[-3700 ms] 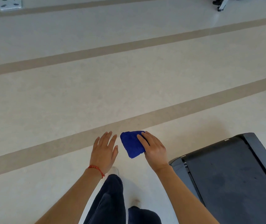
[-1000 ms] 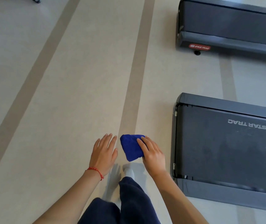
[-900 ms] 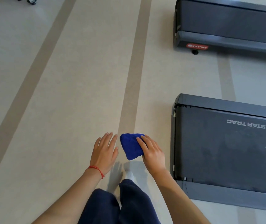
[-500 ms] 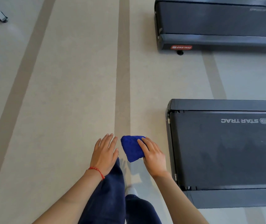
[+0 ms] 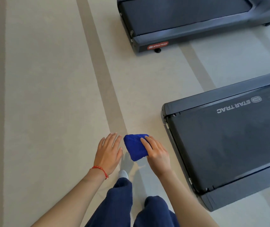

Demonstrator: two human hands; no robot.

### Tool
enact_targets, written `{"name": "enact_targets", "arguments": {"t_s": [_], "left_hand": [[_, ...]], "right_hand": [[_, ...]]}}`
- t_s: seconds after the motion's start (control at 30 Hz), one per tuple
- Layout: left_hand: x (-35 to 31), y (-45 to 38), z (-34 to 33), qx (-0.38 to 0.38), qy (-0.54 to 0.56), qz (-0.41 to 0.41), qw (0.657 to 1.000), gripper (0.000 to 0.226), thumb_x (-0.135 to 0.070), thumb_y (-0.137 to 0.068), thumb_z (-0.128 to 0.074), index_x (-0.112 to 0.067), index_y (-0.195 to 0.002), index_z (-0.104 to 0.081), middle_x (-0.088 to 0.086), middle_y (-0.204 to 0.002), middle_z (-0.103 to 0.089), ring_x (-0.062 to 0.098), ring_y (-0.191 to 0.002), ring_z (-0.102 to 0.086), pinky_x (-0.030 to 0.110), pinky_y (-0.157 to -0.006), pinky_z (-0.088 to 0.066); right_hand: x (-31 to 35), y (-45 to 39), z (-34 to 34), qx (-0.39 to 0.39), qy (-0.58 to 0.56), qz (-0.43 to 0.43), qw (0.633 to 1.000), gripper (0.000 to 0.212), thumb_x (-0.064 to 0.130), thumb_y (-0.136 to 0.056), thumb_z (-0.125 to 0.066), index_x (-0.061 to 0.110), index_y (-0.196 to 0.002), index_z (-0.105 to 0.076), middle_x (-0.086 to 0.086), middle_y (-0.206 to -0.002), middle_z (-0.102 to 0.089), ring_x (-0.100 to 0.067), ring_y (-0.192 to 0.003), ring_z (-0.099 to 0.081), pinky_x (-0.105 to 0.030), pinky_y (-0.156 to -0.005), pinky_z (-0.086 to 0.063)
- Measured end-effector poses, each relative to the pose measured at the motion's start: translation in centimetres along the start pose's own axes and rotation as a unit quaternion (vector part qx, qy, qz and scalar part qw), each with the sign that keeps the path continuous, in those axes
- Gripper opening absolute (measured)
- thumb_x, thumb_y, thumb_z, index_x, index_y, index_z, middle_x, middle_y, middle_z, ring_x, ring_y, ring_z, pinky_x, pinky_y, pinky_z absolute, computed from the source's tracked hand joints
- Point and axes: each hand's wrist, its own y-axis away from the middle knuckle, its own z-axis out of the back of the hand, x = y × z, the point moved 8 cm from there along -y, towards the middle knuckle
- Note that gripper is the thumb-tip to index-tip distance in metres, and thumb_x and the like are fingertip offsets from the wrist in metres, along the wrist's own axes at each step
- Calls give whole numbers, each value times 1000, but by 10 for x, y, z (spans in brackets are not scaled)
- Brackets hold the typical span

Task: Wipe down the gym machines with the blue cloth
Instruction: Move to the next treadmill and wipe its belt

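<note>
Holding the cloth above the floor

Folded small, the blue cloth (image 5: 136, 147) sits under the right hand's (image 5: 157, 153) fingers (image 5: 147, 142), gripped against the palm. The left hand (image 5: 108, 153) is just beside it, flat and spread, holding nothing. A treadmill (image 5: 229, 141) lies to the right.

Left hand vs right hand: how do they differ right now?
The left hand is empty, fingers spread flat; the right hand holds the folded blue cloth. The left wrist wears a red bracelet; the right wrist is bare. The right hand is nearer the near treadmill. Both are bare, palms down, held out over the floor.
</note>
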Motion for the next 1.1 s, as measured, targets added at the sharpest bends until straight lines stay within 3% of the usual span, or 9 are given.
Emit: {"name": "enact_targets", "arguments": {"t_s": [0.13,0.33,0.43,0.93,1.1], "left_hand": [[-3,-31,2,15,2,-29,999,57,-33,-98,-16,-3,-117,-61,15,-119,-61,32,-110,-58,48,-88,-47],[-26,-66,-4,26,1,-74,997,48,-26,-87,-33,-2,-115,-63,16,-116,-62,32,-107,-59,42,-92,-42],[-42,-86,-11,42,8,-90,995,48,-26,-86,-34,0,-114,-63,18,-115,-63,34,-105,-60,46,-88,-47],[-181,-181,-32,75,-29,-212,974,58,-32,-99,-16,-2,-116,-62,17,-116,-62,33,-108,-57,49,-87,-47],[-223,-198,-45,93,-59,-269,957,49,-28,-87,-32,-2,-115,-63,16,-115,-63,32,-106,-60,48,-86,-47]], "right_hand": [[-16,-16,2,9,9,-47,999,63,-3,-52,-84,11,-110,-66,-8,-107,-68,-25,-98,-66,-32,-72,-57],[-48,-23,12,7,20,-97,995,66,-1,-50,-86,11,-111,-64,-9,-108,-68,-27,-99,-66,-36,-73,-57],[-70,-22,17,-5,24,-123,992,62,1,-52,-86,11,-110,-66,-7,-108,-68,-25,-99,-66,-34,-74,-56],[-200,2,64,-68,27,-267,961,60,-3,-51,-85,9,-107,-67,-8,-107,-68,-26,-99,-66,-38,-80,-54],[-234,24,74,-107,36,-313,943,57,-8,-53,-81,7,-106,-68,-10,-107,-68,-28,-100,-65,-38,-79,-55]]}}
